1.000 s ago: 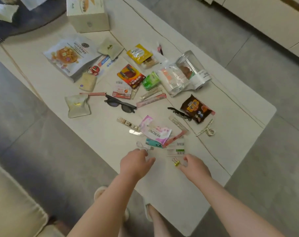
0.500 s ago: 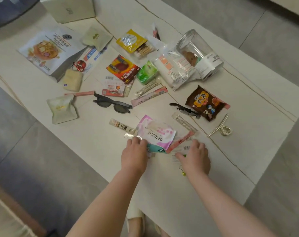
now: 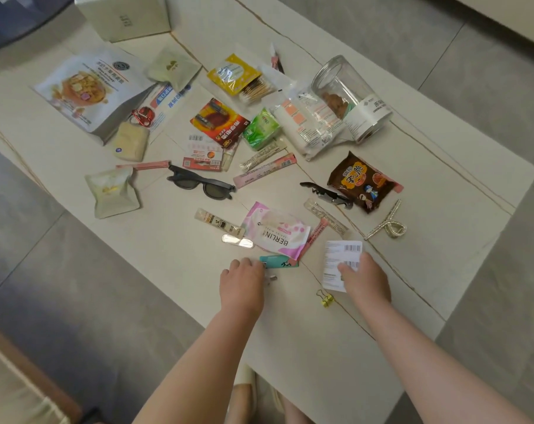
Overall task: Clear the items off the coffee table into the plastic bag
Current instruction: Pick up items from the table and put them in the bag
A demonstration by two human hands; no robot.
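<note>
bare near table edge, packets crowding beyond

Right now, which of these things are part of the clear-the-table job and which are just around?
Part of the job:
- right hand, on the white label
- left hand, beside the teal packet
- sunglasses, jar, brown snack bag, yellow clip

Just around:
- cardboard box at the table's far end, possibly
- floor tiles

No plastic bag is in view.
</note>
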